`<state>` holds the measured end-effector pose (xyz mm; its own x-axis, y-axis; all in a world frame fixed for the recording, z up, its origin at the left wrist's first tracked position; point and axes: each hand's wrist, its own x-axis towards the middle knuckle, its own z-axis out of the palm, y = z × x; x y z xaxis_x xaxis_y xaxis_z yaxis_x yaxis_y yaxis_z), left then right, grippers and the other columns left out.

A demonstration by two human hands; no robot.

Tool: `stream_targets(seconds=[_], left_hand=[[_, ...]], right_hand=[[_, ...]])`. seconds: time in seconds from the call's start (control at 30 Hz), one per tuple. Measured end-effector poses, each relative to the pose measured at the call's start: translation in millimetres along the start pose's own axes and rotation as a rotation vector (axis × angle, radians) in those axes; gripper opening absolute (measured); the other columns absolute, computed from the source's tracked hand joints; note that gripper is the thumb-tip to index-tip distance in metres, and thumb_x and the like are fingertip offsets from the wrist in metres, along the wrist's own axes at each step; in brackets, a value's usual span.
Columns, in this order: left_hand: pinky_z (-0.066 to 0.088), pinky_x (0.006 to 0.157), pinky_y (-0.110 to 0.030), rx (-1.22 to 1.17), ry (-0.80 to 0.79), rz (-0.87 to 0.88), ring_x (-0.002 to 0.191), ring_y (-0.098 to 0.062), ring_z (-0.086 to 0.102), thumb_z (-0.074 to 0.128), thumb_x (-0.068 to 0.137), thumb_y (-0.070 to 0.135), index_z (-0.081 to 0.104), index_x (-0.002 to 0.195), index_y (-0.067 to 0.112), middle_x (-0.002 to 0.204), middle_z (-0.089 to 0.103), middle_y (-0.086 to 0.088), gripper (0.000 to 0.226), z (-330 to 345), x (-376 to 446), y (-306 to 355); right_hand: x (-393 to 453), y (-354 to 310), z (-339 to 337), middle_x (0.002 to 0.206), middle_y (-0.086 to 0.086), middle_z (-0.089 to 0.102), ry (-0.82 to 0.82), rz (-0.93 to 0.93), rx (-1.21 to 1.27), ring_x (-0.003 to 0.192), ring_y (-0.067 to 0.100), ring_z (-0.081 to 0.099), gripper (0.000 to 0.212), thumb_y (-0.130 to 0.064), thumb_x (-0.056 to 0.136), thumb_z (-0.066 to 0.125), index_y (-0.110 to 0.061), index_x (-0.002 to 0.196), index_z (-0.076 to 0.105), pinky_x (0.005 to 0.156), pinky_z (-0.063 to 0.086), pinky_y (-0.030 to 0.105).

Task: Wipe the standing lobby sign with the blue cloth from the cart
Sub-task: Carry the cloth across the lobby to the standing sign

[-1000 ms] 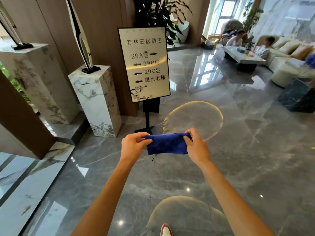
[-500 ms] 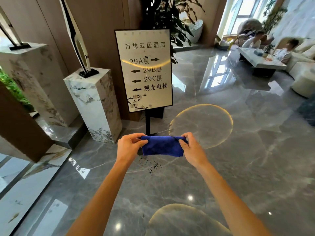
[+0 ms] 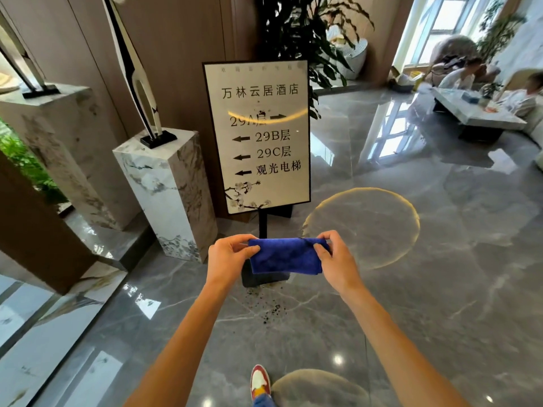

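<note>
The standing lobby sign (image 3: 258, 136) is a cream panel in a black frame with Chinese text and arrows, on a thin black post and a flat black base. It stands straight ahead, just beyond my hands. A folded blue cloth (image 3: 286, 255) is stretched between both hands at about the height of the sign's post, below the panel. My left hand (image 3: 227, 257) pinches its left edge. My right hand (image 3: 335, 257) pinches its right edge. The cloth hides most of the sign's base and does not touch the panel.
A white marble pedestal (image 3: 170, 195) with a tall sculpture stands just left of the sign, a larger pedestal (image 3: 61, 148) further left. A potted plant (image 3: 311, 33) is behind the sign. People sit by a low table (image 3: 476, 113) at the far right. Glossy grey floor spreads right.
I have walked closer to the sign, which now looks larger and more central. Both hands keep holding the cloth stretched between them, and my shoe has come into view at the bottom.
</note>
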<state>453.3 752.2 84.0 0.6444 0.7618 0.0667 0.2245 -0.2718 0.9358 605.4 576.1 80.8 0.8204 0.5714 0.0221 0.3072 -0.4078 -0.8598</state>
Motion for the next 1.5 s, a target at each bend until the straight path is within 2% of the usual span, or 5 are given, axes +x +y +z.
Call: stream_targets(seconds=[0.53, 0.97, 1.1, 1.4, 1.5], left_hand=[[0.047, 0.059, -0.002, -0.009, 0.027, -0.046, 0.068, 0.014, 0.066, 0.073, 0.087, 0.004, 0.076, 0.092, 0.021, 0.064, 0.071, 0.02, 0.017, 18.2, 202.2, -20.2], [0.055, 0.068, -0.011, -0.116, 0.081, -0.153, 0.084, -0.006, 0.072, 0.077, 0.086, 0.017, 0.076, 0.103, 0.02, 0.087, 0.077, 0.005, 0.017, 39.7, 292.7, -37.4], [0.059, 0.08, -0.028, -0.179, 0.013, -0.166, 0.088, -0.011, 0.073, 0.074, 0.089, 0.016, 0.075, 0.103, 0.023, 0.089, 0.078, 0.003, 0.016, 52.1, 323.1, -41.6], [0.059, 0.072, -0.03, -0.491, -0.022, -0.258, 0.089, -0.024, 0.075, 0.065, 0.095, 0.013, 0.072, 0.095, 0.026, 0.094, 0.078, -0.009, 0.015, 99.2, 400.8, -35.0], [0.058, 0.07, -0.031, -0.55, -0.025, -0.286, 0.085, -0.024, 0.074, 0.061, 0.097, 0.012, 0.072, 0.09, 0.028, 0.093, 0.077, -0.01, 0.021, 115.2, 422.6, -27.9]], right_hand=[[199.2, -15.7, 44.0, 0.103, 0.0, 0.062, 0.0, -0.018, -0.062, 0.087, 0.008, 0.058, 0.005, -0.022, 0.105, 0.048, -0.023, 0.107, 0.051, 0.058, 0.042, 0.01], [290.9, -11.8, 58.5, 0.098, -0.003, 0.062, 0.029, -0.042, 0.018, 0.086, 0.002, 0.059, 0.007, -0.019, 0.103, 0.051, -0.026, 0.104, 0.051, 0.061, 0.046, 0.006], [325.5, -5.6, 56.6, 0.102, -0.006, 0.063, 0.027, -0.039, 0.071, 0.092, 0.008, 0.061, 0.011, -0.019, 0.103, 0.053, -0.03, 0.102, 0.051, 0.061, 0.046, 0.003], [434.7, 11.6, 43.6, 0.107, 0.005, 0.071, -0.07, 0.006, 0.198, 0.101, 0.021, 0.068, 0.009, -0.02, 0.102, 0.055, -0.025, 0.109, 0.057, 0.088, 0.059, 0.042], [466.4, 15.3, 36.9, 0.106, 0.003, 0.07, -0.122, -0.006, 0.218, 0.101, 0.021, 0.067, 0.009, -0.021, 0.103, 0.051, -0.025, 0.109, 0.057, 0.089, 0.057, 0.042]])
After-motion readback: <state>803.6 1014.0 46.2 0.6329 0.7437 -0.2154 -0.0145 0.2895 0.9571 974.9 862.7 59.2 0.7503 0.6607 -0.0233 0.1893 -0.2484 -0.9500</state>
